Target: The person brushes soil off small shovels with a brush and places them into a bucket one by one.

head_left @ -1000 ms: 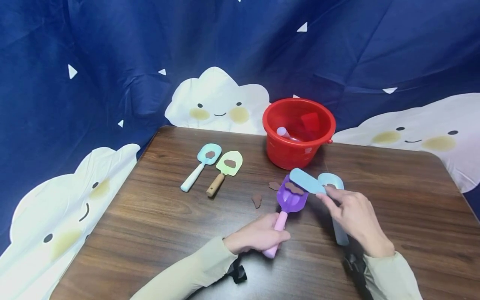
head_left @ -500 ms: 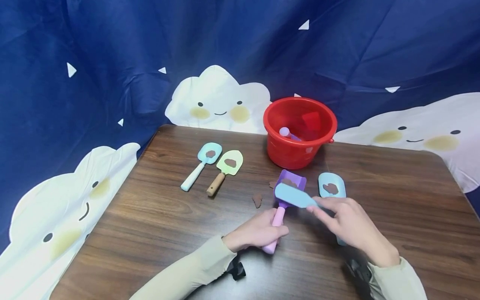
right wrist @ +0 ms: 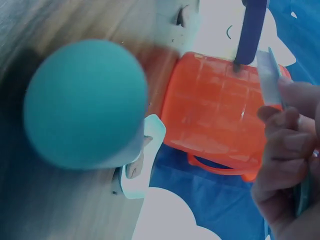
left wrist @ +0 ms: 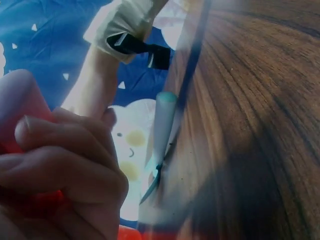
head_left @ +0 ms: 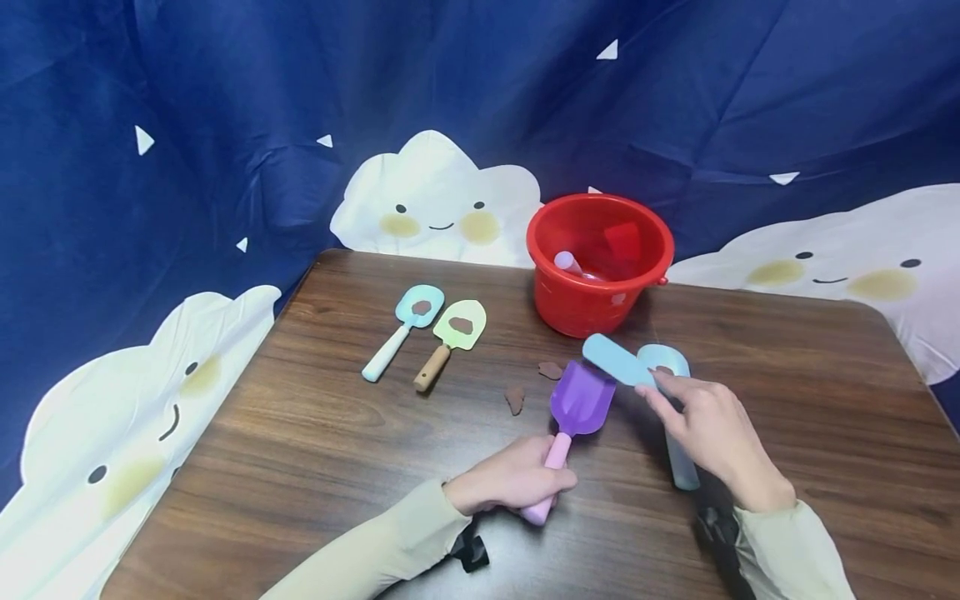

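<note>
My left hand [head_left: 513,475] grips the pink handle of a purple toy shovel [head_left: 582,400], held above the table with its scoop pointing toward the bucket. No brown piece shows in that scoop. My right hand [head_left: 716,437] pinches a light blue spatula [head_left: 617,360] with a flat, rounded blade, whose far end is just above the scoop's right edge. In the right wrist view its blade [right wrist: 270,77] appears nearly edge-on. Brown irregular pieces [head_left: 550,370] lie left of the scoop. Under my right hand lies a light blue shovel [head_left: 681,458], partly hidden, with a brown piece in it.
Behind the shovels stands a red bucket [head_left: 581,304] with a lilac-handled item [head_left: 567,262] inside. To the left lie a blue shovel with a white handle [head_left: 386,354] and a green shovel with a wooden handle [head_left: 432,368], each bearing a brown piece.
The blue spatula swept back over the purple scoop, then returned up and right. The brown piece in the scoop is out of sight now. The purple shovel has shifted slightly toward me.
</note>
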Demonstrator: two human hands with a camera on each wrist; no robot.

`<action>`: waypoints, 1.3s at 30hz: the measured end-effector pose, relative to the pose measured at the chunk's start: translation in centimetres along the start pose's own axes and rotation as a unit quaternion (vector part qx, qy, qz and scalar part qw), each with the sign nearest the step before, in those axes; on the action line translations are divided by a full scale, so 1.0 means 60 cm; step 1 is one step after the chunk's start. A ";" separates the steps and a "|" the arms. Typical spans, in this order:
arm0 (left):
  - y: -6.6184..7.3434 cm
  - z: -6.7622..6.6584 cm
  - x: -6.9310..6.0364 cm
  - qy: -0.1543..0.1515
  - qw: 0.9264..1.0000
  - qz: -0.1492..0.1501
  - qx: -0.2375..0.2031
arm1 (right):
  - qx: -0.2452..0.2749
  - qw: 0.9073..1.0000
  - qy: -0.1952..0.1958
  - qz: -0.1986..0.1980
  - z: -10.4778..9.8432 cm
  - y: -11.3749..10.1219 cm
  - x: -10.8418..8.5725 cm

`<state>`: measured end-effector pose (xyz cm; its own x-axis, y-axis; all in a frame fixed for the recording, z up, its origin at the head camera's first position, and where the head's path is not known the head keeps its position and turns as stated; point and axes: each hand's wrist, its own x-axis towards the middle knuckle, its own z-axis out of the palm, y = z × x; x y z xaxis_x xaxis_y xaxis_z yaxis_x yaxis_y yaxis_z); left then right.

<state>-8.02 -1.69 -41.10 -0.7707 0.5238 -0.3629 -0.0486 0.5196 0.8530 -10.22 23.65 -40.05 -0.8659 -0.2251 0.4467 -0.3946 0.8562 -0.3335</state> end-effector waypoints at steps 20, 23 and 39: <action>-0.003 -0.011 0.012 0.010 0.998 0.046 0.034 | 0.060 0.991 -0.117 -0.031 -0.008 -0.044 -0.019; -0.002 -0.011 0.011 0.011 0.997 0.057 0.052 | 0.050 0.993 -0.107 -0.012 -0.008 -0.046 -0.020; -0.002 -0.003 0.005 0.008 0.999 0.047 0.016 | -0.007 0.997 0.068 0.040 -0.002 -0.032 -0.016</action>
<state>-8.36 -1.72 -41.21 -0.7804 0.5611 -0.2761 0.0446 0.4903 0.8704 -8.60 22.25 -39.74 -0.8446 -0.0913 0.5276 -0.3206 0.8754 -0.3617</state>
